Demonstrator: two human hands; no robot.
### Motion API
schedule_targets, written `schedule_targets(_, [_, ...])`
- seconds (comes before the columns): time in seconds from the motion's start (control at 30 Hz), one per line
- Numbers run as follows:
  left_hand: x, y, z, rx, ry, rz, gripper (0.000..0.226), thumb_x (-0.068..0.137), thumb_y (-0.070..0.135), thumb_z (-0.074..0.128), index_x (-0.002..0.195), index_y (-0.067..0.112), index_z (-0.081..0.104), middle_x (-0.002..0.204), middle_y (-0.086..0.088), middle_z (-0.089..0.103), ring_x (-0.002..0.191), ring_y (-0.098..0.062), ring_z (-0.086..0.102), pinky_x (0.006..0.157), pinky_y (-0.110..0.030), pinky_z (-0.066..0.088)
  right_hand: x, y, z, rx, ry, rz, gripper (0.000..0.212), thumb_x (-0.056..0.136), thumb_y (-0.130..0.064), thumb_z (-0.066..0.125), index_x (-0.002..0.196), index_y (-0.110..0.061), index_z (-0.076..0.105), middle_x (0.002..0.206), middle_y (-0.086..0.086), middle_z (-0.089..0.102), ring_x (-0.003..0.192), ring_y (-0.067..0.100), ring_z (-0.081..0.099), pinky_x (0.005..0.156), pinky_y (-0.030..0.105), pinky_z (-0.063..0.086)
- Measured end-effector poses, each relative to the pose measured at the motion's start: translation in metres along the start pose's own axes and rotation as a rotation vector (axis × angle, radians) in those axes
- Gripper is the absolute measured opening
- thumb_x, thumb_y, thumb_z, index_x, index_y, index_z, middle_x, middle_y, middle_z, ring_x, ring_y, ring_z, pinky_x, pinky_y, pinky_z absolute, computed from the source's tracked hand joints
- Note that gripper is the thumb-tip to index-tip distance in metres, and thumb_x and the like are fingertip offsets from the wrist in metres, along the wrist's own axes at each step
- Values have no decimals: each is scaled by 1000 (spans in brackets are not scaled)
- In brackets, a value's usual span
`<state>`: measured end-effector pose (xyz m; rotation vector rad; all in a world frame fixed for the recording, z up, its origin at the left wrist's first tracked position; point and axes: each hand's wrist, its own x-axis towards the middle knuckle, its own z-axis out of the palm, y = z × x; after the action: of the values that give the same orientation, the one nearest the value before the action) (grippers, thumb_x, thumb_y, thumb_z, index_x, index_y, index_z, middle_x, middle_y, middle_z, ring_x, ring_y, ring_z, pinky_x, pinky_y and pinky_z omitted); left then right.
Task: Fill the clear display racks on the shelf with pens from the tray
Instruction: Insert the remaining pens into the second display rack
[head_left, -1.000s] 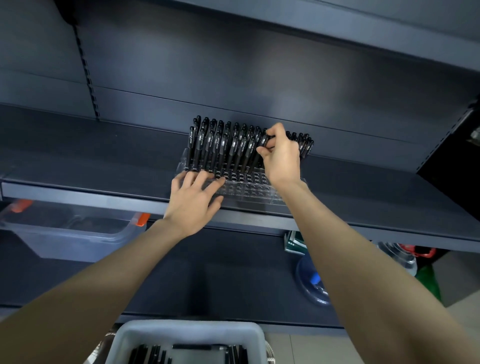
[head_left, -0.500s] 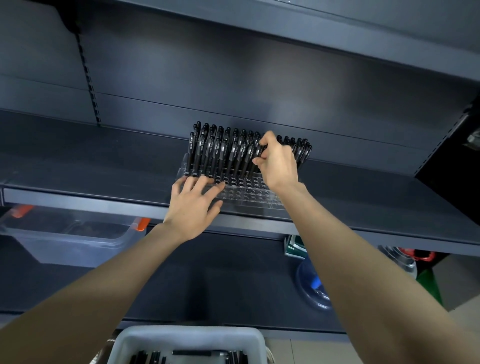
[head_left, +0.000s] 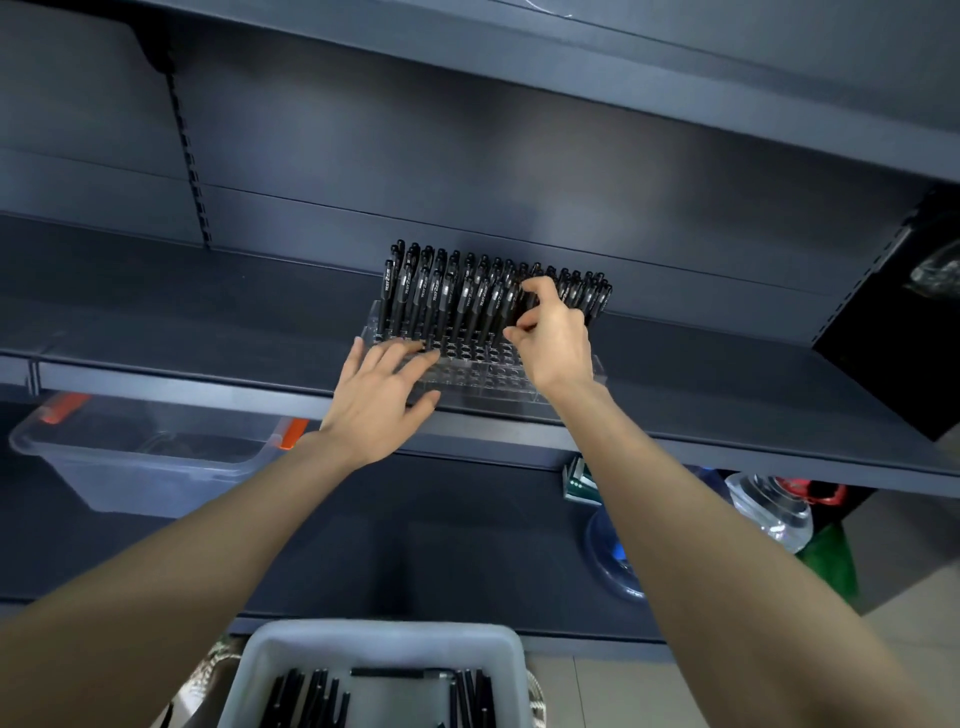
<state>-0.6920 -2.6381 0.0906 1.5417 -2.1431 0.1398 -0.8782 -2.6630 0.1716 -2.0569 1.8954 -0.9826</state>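
On the dark grey shelf (head_left: 208, 332), my right hand (head_left: 558, 338) pinches a black pen (head_left: 524, 307) among the upright pens (head_left: 441, 291) in the clear rack (head_left: 483, 376), my left hand (head_left: 379, 405) rests spread-fingered on the rack's front, and the white tray (head_left: 374, 642) of loose pens (head_left: 311, 699) sits below.

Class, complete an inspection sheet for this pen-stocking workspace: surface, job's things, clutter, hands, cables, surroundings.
Surface: dark shelf holds the clear rack.
Job's things: back rows full of pens, front holes empty; tray below holds more.
Clutter: clear bin, clear bottle under the shelf.
Hands: left hand rests flat on rack; right hand pinches a pen.
Cables: nothing seen.
Surroundings: upper shelf overhead.
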Motion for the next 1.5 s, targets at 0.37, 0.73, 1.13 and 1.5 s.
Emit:
schedule_targets(0.37, [-161, 3, 28, -114, -284, -157, 50, 92, 41, 46, 135, 18, 47, 130, -6, 49, 120, -29, 44, 99, -41, 33, -169, 45, 75, 28, -235, 113, 43, 88, -20, 63, 128, -20, 47, 123, 2, 60, 106, 24, 60, 88, 39, 48])
schedule_targets(0.73, [-344, 0, 119, -241, -748, -492, 54, 95, 38, 46, 144, 21, 32, 149, -2, 26, 137, -22, 21, 110, -37, 26, -346, 111, 193, 29, -737, 386, 38, 88, -21, 64, 124, -15, 52, 117, 7, 62, 107, 24, 60, 91, 35, 48])
schedule_targets(1.13, [-366, -1, 147, -150, -891, -452, 60, 95, 42, 44, 147, 25, 22, 157, 5, 7, 144, -15, -5, 114, -43, 14, -372, 141, 225, -190, -897, 278, 23, 85, -18, 66, 107, -13, 61, 114, 9, 60, 106, 29, 57, 84, 34, 45])
schedule_targets(1.5, [-331, 5, 114, -352, -660, -388, 58, 93, 30, 52, 146, 21, 29, 154, 4, 21, 141, -17, 15, 114, -43, 22, -351, 112, 198, 22, -859, 167, 29, 95, -19, 55, 121, -7, 61, 107, 15, 56, 102, 32, 56, 92, 36, 43])
